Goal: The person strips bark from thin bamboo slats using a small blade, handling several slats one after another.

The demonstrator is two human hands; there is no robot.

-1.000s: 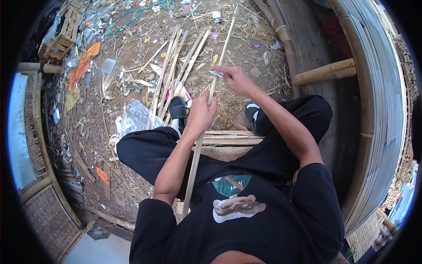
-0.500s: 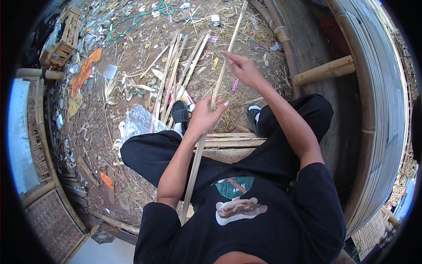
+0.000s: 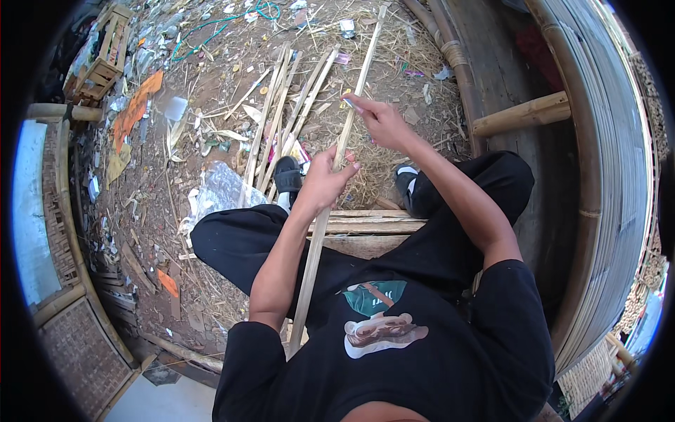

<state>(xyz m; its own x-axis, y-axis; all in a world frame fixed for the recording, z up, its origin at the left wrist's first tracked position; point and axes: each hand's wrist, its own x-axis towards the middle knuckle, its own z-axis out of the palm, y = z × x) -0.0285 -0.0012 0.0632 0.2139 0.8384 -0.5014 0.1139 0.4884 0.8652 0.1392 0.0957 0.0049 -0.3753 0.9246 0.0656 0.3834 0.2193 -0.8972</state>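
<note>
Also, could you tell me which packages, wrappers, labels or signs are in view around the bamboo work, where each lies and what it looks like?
Clear plastic bag: crumpled on the ground left of the shoes, shiny and see-through.
Orange wrapper: long, torn, flat, upper left beside the wooden crate.
Small orange scrap: flat on the dirt, lower left.
Pale wrapper: small, near the top edge.
No signs or screens.

Your left hand (image 3: 325, 184) grips the long bamboo strip (image 3: 330, 190) at mid-length while your right hand (image 3: 380, 121) pinches a small blade (image 3: 349, 103) against it farther up.
</note>
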